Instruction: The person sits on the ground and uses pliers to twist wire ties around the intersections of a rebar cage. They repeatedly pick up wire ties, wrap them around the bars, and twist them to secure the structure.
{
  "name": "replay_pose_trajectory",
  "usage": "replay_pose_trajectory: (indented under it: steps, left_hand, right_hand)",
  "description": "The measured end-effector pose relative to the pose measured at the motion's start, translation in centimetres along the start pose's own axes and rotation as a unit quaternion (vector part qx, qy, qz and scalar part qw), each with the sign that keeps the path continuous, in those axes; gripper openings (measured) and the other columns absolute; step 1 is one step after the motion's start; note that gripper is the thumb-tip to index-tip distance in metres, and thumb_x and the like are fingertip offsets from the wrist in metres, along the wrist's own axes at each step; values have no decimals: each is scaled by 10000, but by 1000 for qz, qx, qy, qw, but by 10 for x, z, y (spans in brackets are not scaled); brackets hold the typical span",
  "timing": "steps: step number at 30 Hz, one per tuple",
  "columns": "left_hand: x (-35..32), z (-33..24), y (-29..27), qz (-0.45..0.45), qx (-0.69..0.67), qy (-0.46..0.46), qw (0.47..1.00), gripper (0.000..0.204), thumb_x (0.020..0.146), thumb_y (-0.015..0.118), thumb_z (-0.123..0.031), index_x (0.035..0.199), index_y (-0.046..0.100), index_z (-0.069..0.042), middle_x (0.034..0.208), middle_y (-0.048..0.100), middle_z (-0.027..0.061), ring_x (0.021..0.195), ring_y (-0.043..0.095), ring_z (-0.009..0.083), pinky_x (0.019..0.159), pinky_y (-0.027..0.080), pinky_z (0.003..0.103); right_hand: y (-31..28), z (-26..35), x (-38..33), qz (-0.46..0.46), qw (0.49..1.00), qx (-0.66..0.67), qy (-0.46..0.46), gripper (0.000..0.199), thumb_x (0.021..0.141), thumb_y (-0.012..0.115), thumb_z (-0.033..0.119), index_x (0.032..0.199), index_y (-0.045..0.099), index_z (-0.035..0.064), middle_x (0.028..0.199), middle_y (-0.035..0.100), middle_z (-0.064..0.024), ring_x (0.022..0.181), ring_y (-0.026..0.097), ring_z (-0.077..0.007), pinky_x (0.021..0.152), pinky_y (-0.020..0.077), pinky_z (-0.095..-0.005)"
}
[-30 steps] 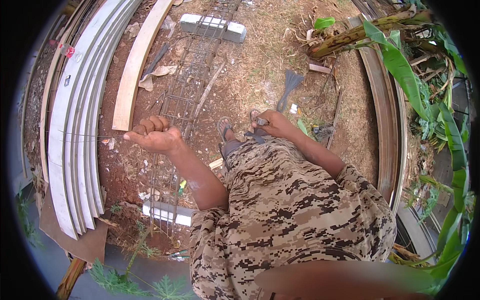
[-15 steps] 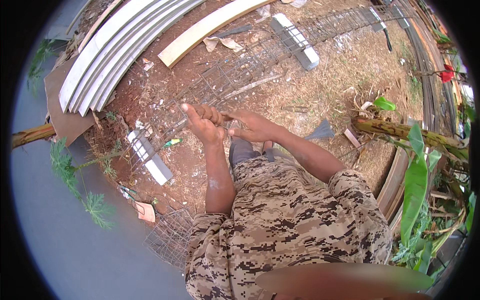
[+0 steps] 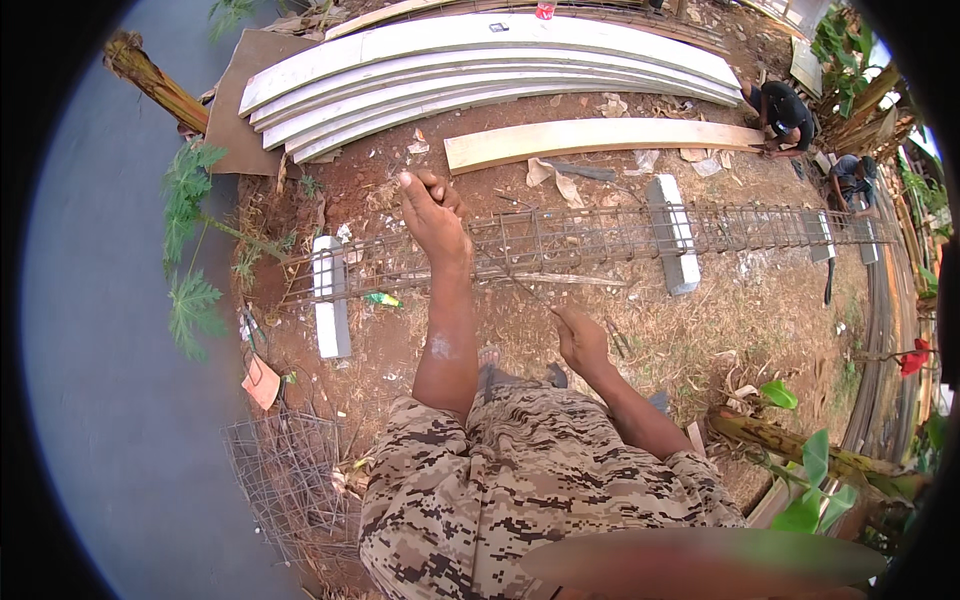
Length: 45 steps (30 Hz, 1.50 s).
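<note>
My left hand (image 3: 437,218) is raised in front of me, closed, its fingers curled around one end of a thin dark wire (image 3: 518,281). The wire slants down to the right toward my right hand (image 3: 582,342), which pinches its other end. Behind and below my hands, a long reinforcing cage (image 3: 590,232) of thin steel bars runs from left to right. It rests on white-topped concrete blocks, one at the left (image 3: 331,300) and another right of my hands (image 3: 676,238). My left forearm hides part of the cage.
Long pale boards (image 3: 480,62) lie stacked at the back, with a single plank (image 3: 600,136) nearer. Two people (image 3: 785,115) crouch at the far right. A grey wall (image 3: 120,380) stands left. Wire mesh (image 3: 290,480) lies lower left; plants (image 3: 815,480) grow at the right.
My hands, close together before, are now apart: the right has moved right and down, with the wire stretched between them. My view has turned, bringing the two people into sight.
</note>
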<state>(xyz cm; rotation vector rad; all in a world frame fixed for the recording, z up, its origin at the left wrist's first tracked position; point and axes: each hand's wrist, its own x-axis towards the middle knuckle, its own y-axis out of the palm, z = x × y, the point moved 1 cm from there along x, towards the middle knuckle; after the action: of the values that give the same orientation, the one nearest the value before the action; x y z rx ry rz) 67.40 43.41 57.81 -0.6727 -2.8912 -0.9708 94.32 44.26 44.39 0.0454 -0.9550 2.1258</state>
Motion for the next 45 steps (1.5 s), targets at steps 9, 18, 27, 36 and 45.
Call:
replay_pose_trajectory:
  steps: [9, 18, 27, 36, 45]
  left_hand:
    - [3, 5, -6, -106, -47, -106, 988, 501, 1027, 419, -547, 711, 284, -182, 581, 222, -55, 456, 194, 75, 402, 153, 271]
    - [1, -60, -59, 127, -222, -239, 937, 540, 1046, 348, -545, 644, 258, -196, 541, 177, -50, 431, 114, 99, 384, 109, 283]
    - [46, -90, -125, 139, -280, -242, 919, 532, 1055, 295, -545, 654, 263, -197, 534, 160, -57, 424, 71, 88, 384, 88, 286]
    - [63, -121, -147, 131, -333, -152, 921, 537, 1065, 275, -523, 645, 258, -188, 525, 156, -59, 407, 67, 77, 372, 82, 271]
    - [68, -118, -177, 130, -380, -167, 900, 531, 1064, 301, -515, 648, 256, -188, 534, 145, -57, 425, 74, 89, 390, 97, 288]
  right_hand:
    - [1, 63, 16, 26, 998, -63, -7, 270, 907, 632, 126, 1174, 645, 90, 816, 670, -137, 682, 649, -331, 595, 521, -428]
    - [-50, 159, 143, -29, 984, -121, -124, 213, 952, 568, 216, 1089, 624, 62, 765, 647, -144, 632, 647, -339, 549, 521, -441]
    - [16, 186, 137, 4, 982, -65, -176, 254, 922, 575, 157, 1172, 601, 120, 825, 679, -121, 682, 667, -332, 556, 517, -457]
    - [55, 203, 113, 220, 899, -12, -378, 237, 922, 626, 214, 1112, 668, 78, 790, 680, -89, 652, 667, -293, 520, 498, -385]
    - [73, 243, 104, 447, 881, -75, -133, 308, 980, 556, 230, 1263, 602, 117, 778, 667, -151, 637, 653, -366, 585, 506, -491]
